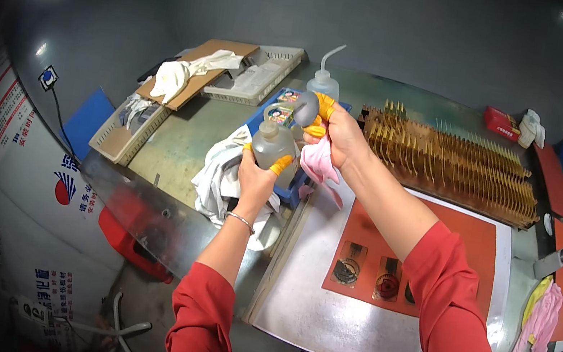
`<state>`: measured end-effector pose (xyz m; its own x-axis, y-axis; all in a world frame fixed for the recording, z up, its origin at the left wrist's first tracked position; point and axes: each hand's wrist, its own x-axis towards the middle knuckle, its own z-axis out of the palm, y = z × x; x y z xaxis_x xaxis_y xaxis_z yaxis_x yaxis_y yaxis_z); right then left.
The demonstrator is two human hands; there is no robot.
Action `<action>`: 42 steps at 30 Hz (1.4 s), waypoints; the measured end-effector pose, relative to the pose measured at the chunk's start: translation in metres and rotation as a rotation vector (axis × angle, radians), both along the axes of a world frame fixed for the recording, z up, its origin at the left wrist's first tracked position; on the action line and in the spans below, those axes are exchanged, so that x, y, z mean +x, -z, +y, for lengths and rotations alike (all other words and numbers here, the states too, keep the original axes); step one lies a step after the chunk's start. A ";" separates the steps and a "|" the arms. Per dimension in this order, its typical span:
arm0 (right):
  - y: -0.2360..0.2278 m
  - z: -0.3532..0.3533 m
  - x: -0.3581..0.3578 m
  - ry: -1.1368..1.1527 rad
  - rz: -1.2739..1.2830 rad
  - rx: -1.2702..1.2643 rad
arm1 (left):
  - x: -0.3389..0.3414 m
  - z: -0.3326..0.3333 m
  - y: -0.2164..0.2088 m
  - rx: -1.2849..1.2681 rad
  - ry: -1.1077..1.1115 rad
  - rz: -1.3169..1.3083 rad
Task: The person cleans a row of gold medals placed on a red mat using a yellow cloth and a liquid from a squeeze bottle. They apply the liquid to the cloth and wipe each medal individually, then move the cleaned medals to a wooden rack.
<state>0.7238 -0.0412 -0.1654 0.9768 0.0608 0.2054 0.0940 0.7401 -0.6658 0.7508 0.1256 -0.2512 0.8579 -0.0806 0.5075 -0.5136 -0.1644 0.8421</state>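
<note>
My left hand [262, 177], with orange finger cots, is wrapped round a translucent squeeze bottle [273, 143] with greyish contents. The bottle's curved spout reaches toward a rounded dark grey piece [306, 110], whose exact kind I cannot make out. My right hand [341, 135], also in orange finger cots, pinches that grey piece just above and right of the bottle. A pink cloth [320, 161] hangs from the same hand. Below, on an orange mat [372, 251], lie several small clear rectangular plates with dark round pieces [346, 271], partly hidden by my right arm.
A blue tray [291, 197] sits behind the bottle, beside white cloths [218, 177]. Another spouted bottle [323, 84] stands at the back. Right of it is a rack of upright golden plates [450, 165]. Pale baskets [267, 75] are at the left; pink and yellow cloths [543, 317] hang at the right.
</note>
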 end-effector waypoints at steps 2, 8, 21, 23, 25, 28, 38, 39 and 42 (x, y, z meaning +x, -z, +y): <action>-0.001 0.003 -0.001 0.004 0.017 0.012 | 0.005 0.003 0.004 0.013 -0.010 -0.002; -0.008 -0.001 -0.005 0.006 -0.001 0.041 | 0.000 -0.003 -0.005 0.006 0.012 0.020; -0.023 -0.066 -0.145 0.309 0.359 -1.425 | -0.183 0.068 0.051 0.679 0.234 -0.132; 0.017 -0.063 -0.159 0.253 0.180 -1.615 | -0.213 0.061 0.056 0.744 0.282 -0.067; 0.068 -0.048 -0.175 0.274 0.033 -1.664 | -0.224 0.050 0.059 0.795 0.332 -0.042; 0.106 -0.030 -0.175 0.220 0.043 -1.635 | -0.229 0.043 0.056 0.880 0.363 -0.046; 0.127 -0.021 -0.163 0.268 -0.004 -1.920 | -0.231 0.040 0.053 1.014 0.362 -0.068; 0.127 -0.022 -0.163 0.262 -0.008 -1.921 | -0.231 0.040 0.052 1.013 0.363 -0.061; 0.122 -0.021 -0.163 0.234 0.025 -1.877 | -0.230 0.039 0.051 1.006 0.358 -0.062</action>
